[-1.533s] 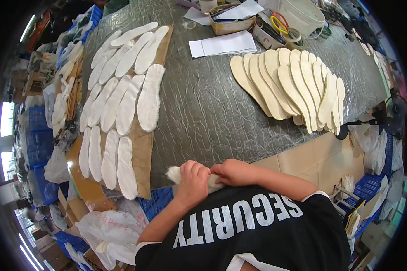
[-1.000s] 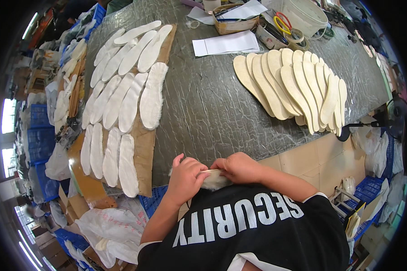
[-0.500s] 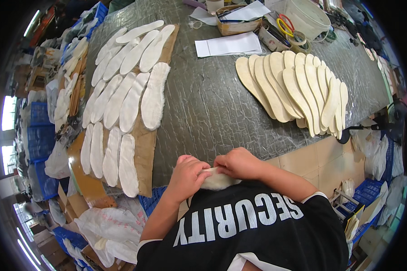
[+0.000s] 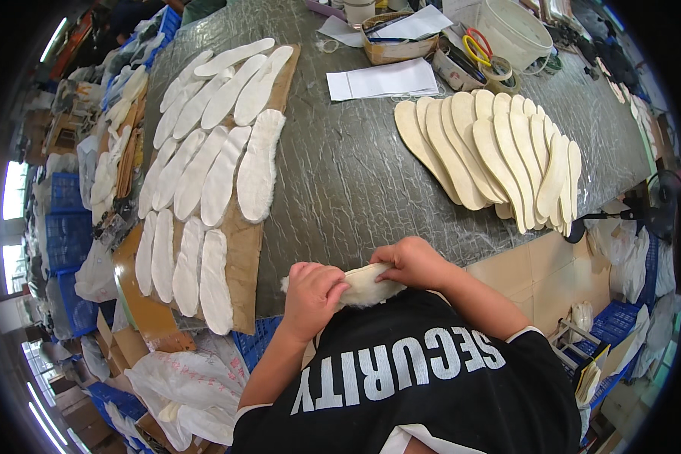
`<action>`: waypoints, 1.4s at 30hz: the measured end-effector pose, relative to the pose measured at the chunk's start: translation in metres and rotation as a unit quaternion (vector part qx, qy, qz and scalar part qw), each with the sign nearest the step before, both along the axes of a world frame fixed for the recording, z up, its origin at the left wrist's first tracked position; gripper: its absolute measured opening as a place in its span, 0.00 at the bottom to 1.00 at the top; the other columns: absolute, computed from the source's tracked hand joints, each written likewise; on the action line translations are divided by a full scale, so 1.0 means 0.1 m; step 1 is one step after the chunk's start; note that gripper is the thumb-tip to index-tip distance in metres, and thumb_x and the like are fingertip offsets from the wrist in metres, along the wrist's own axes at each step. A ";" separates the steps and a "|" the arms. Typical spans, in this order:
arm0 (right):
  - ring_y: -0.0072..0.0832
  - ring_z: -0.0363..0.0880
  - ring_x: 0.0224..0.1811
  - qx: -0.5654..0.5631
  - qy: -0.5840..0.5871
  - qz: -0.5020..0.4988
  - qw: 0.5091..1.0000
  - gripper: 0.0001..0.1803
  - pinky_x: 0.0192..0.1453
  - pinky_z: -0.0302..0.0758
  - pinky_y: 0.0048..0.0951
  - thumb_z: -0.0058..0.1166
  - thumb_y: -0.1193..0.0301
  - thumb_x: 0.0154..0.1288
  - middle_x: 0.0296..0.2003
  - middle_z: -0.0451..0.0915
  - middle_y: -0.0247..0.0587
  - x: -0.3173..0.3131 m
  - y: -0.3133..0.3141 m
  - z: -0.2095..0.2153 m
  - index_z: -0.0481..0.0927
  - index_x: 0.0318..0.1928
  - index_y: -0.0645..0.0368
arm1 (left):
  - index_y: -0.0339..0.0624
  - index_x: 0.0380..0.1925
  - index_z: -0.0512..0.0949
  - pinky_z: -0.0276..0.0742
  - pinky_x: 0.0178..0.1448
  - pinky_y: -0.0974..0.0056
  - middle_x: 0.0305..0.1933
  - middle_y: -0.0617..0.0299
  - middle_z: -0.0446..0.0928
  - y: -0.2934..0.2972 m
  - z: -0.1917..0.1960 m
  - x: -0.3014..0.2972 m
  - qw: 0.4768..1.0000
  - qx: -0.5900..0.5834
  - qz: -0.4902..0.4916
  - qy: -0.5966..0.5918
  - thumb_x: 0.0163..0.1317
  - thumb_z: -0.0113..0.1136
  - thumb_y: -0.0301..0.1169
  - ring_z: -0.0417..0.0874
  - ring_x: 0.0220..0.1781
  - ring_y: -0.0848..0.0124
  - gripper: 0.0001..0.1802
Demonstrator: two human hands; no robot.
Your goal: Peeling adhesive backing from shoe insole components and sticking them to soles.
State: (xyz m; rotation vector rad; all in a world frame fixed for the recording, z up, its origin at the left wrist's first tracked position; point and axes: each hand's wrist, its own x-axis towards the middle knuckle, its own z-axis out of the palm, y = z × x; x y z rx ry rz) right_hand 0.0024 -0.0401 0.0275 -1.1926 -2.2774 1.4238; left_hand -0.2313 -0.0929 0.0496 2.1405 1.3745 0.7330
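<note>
While the left hand (image 4: 315, 293) grips 1 fluffy white insole (image 4: 365, 287) near its left end, the right hand (image 4: 410, 265) pinches its top edge near the other end, so it runs left to right between 2 equally near hands, by the surface's (image 4: 340, 204) near edge.

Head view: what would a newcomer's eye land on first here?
Probably the fan of overlapping cream insoles on the right of the dark worktable, facing rows of white insoles on a brown cardboard sheet at the left. Next, at the table's near edge, the left-hand fingers and right-hand fingers grip a fleecy insole, just above the bold white lettering on the black shirt.
</note>
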 end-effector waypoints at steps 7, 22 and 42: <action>0.45 0.79 0.28 0.030 0.010 -0.015 0.999 0.15 0.33 0.74 0.38 0.66 0.65 0.50 0.25 0.80 0.46 -0.02 -0.02 0.00 0.82 0.38 0.53 | 0.41 0.29 0.77 0.68 0.49 0.59 0.33 0.61 0.80 0.01 -0.05 0.10 0.999 -0.034 0.039 -0.010 0.49 0.66 0.25 0.78 0.37 0.61 0.08; 0.42 0.59 0.69 -0.438 0.523 -0.148 0.716 0.69 0.69 0.59 0.50 0.74 0.46 0.41 0.70 0.54 0.43 -0.05 0.15 -0.43 0.34 0.73 0.42 | 0.31 0.39 0.76 0.81 0.32 0.67 0.31 0.57 0.80 0.22 -0.51 -0.09 0.629 -0.563 0.214 -0.492 0.62 0.57 0.25 0.82 0.26 0.71 0.08; 0.37 0.70 0.57 -0.395 0.446 -0.312 0.740 0.65 0.63 0.68 0.43 0.70 0.76 0.50 0.56 0.67 0.53 -0.48 -0.09 -0.39 0.29 0.74 0.46 | 0.36 0.40 0.77 0.81 0.27 0.63 0.29 0.56 0.79 0.10 -0.81 0.06 0.562 -0.613 0.203 -0.518 0.60 0.60 0.36 0.81 0.24 0.66 0.14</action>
